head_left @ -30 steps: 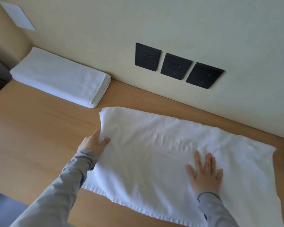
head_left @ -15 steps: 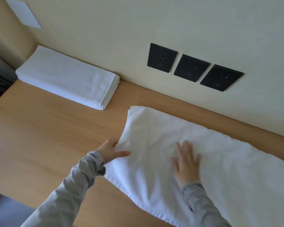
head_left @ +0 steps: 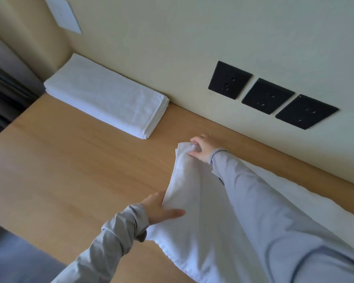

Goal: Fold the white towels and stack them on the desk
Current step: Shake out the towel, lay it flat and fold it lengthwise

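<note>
A pale wall ran behind a long wooden desk. Against that wall, at the desk's far left end, sat a stack of folded white towels; I could not count its layers. To the right of the stack and nearer me, one loose white towel lay partly spread, its left edge raised off the wood. A grey-sleeved right arm crossed over this towel and hid much of its middle. The right hand, just right of the stack's near end, had its fingers curled round the towel's far corner, bunching it. The left hand, farther from the stack and closer to me, gripped the near part of that edge, thumb lying on top. Right of the stack, three black sockets sat in a row on the wall. Above the stack was one small white wall plate.
</note>
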A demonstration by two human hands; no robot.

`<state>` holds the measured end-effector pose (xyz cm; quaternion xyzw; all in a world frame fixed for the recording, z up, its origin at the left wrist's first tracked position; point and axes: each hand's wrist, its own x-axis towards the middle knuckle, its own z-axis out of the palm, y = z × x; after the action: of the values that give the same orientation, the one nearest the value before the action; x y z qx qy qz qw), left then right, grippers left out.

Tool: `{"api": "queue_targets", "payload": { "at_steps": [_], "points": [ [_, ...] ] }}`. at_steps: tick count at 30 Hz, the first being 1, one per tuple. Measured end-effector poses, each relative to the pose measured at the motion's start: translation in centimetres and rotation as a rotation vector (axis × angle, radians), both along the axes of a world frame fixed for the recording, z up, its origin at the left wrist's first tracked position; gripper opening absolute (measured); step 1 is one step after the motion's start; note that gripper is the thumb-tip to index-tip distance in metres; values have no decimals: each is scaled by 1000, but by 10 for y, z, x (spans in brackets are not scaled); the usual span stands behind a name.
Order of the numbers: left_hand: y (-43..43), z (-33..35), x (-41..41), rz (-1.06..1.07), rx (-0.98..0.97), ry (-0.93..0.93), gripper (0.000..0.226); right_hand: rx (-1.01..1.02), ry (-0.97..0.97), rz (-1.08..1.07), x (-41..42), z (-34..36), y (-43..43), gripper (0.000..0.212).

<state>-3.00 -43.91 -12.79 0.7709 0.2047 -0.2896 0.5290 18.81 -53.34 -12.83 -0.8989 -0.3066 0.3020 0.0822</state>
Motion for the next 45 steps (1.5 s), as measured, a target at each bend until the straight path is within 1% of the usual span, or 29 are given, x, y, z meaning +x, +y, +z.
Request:
{"api": "queue_targets", "payload": {
  "at_steps": [3, 6, 7, 8, 9, 10, 12, 13, 15, 16, 18, 21, 22, 23, 24, 25, 26, 28, 31, 32, 34, 36, 38, 40, 42, 43, 45],
  "points": [
    [1, -4, -10, -47, 23, 56, 61, -75, -32, 33, -2, -5, 8, 47],
    [-3, -5, -16, -57, 65, 79, 66, -138, -37, 19, -4, -9, 10, 53],
    [-4, -5, -17, -54, 71, 78, 66, -170, -31, 20, -4, -9, 12, 53],
    [-5, -4, -17, -52, 72, 75, 65, -194, -29, 31, -4, -10, 14, 45],
    [-5, -4, -17, -53, 67, 71, 65, -216, -22, 41, -4, -10, 16, 32],
    [-5, -3, -17, -59, 62, 69, 65, -220, -2, 43, -4, -7, 18, 24],
    [-1, -4, -18, -91, 47, 79, 65, -181, 22, 47, 1, 4, 18, 36],
    [3, -5, -20, -119, 46, 100, 63, -134, -7, 41, 6, 12, 15, 40],
    [13, -10, -26, -150, 76, 170, 62, 16, -113, -14, 21, 26, 6, 37],
    [21, -12, -29, -124, 97, 201, 63, 74, -170, -48, 29, 32, 2, 32],
    [36, -14, -32, -27, 107, 234, 63, 99, -271, -90, 37, 35, 0, 26],
    [49, -13, -28, 104, -2, 204, 67, 81, -418, -177, 31, 23, 5, 18],
    [49, -16, -29, 167, -4, 206, 65, 92, -447, -219, 22, 19, 7, 22],
    [49, -22, -32, 241, 14, 213, 61, 115, -434, -252, 12, 15, 8, 33],
    [48, -28, -36, 334, 35, 230, 55, 135, -382, -259, -1, 11, 9, 44],
    [47, -34, -41, 433, 46, 252, 48, 148, -322, -226, -18, 6, 10, 50],
    [45, -38, -46, 521, 55, 270, 44, 164, -271, -163, -40, 1, 10, 52],
    [42, -43, -53, 583, 124, 247, 35, 251, -195, -28, -91, -9, 8, 47],
    [37, -41, -61, 593, 297, 140, 14, 416, -170, 100, -164, -21, -4, 39],
    [37, -40, -63, 626, 324, 102, 12, 437, -175, 113, -183, -26, -8, 37],
    [39, -38, -69, 689, 331, 56, 19, 435, -163, 97, -211, -35, -11, 36],
    [41, -36, -72, 707, 282, 69, 14, 408, -150, 92, -227, -41, -9, 41],
    [41, -36, -74, 698, 211, 77, 9, 370, -205, 114, -234, -44, -3, 47],
    [38, -34, -76, 675, 89, 54, 20, 327, -293, 112, -236, -42, 4, 46],
    [36, -32, -77, 762, -82, 49, 27, 296, -359, 97, -236, -42, 9, 36],
    [35, -33, -78, 833, -161, 58, 27, 309, -356, 84, -237, -41, 11, 31],
    [35, -36, -81, 912, -236, 53, 22, 393, -230, 30, -235, -38, 10, 33]
  ]
}}
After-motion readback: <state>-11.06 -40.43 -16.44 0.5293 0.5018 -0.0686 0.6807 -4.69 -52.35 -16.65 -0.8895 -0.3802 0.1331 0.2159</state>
